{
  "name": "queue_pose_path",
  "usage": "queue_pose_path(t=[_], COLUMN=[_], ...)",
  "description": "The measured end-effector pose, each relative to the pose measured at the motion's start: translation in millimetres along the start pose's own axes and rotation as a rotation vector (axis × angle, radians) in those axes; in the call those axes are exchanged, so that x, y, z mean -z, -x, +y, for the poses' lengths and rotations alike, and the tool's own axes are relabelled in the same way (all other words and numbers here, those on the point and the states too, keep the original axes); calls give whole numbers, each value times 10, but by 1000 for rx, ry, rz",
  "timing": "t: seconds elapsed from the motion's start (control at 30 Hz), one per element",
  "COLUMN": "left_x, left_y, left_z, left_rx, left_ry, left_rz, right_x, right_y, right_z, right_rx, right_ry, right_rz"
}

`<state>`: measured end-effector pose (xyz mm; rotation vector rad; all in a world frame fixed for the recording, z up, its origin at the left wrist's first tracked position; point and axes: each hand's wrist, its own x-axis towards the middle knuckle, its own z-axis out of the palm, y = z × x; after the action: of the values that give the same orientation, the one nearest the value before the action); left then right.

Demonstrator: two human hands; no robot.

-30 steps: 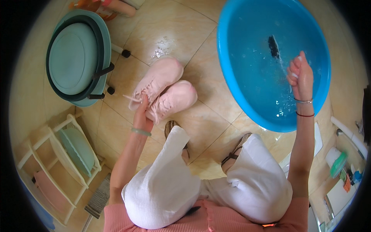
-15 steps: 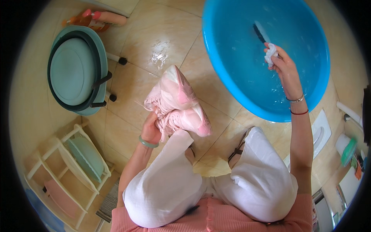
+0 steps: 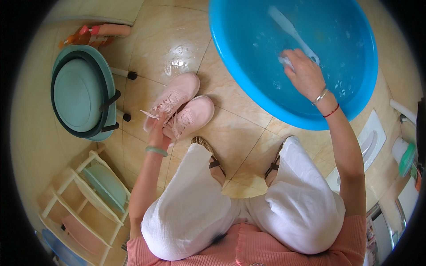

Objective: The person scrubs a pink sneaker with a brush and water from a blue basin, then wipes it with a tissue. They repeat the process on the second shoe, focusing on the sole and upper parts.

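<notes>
A pair of pale pink lace-up sneakers, the farther one (image 3: pixel 179 91) and the nearer one (image 3: pixel 195 113), are upright on the tiled floor in front of me, toes pointing away to the right. My left hand (image 3: pixel 159 133) is closed at their heel ends. Over the big blue basin (image 3: pixel 222 48), my right hand (image 3: pixel 306 74) is at the water, its fingers curled round a small crumpled white cloth (image 3: pixel 286 63). Just beyond those fingers, a white long-handled brush (image 3: pixel 290 31) lies in the water; its bristles do not show.
Stacked teal folding basins (image 3: pixel 79 95) lean at the left wall, with pump bottles (image 3: pixel 111 30) behind. A cream rack (image 3: pixel 84 190) holding more basins is at the near left. Wet patches shine on the floor tile (image 3: pixel 177 62). To the right is a white floor fixture (image 3: pixel 370 142).
The sneakers have come down from sole-up near my knee to upright on the floor, farther left. My right hand has lowered toward the water; the brush has turned over beside it.
</notes>
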<state>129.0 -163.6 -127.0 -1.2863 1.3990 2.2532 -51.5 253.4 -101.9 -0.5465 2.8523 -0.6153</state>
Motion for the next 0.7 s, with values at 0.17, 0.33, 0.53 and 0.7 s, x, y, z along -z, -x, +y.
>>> queue_pose_path(t=[0.17,0.33,0.53,0.7], left_x=[-338,-752,-1253,-1290], left_y=[375,174,-495,-570], left_z=[581,677,325,275], left_rx=[166,-799,-551,-514], left_ry=[-1489,-1792,-1944,-1977], left_rz=[160,-19,-41,-30], right_x=[183,261,380,357], right_y=[-55,-83,-129,-31], right_z=[306,101,5,265], right_rx=[-365,-329,-210,-135], right_ry=[-898,-1209,-1212,-469], right_rz=[-129,-141,-65,161])
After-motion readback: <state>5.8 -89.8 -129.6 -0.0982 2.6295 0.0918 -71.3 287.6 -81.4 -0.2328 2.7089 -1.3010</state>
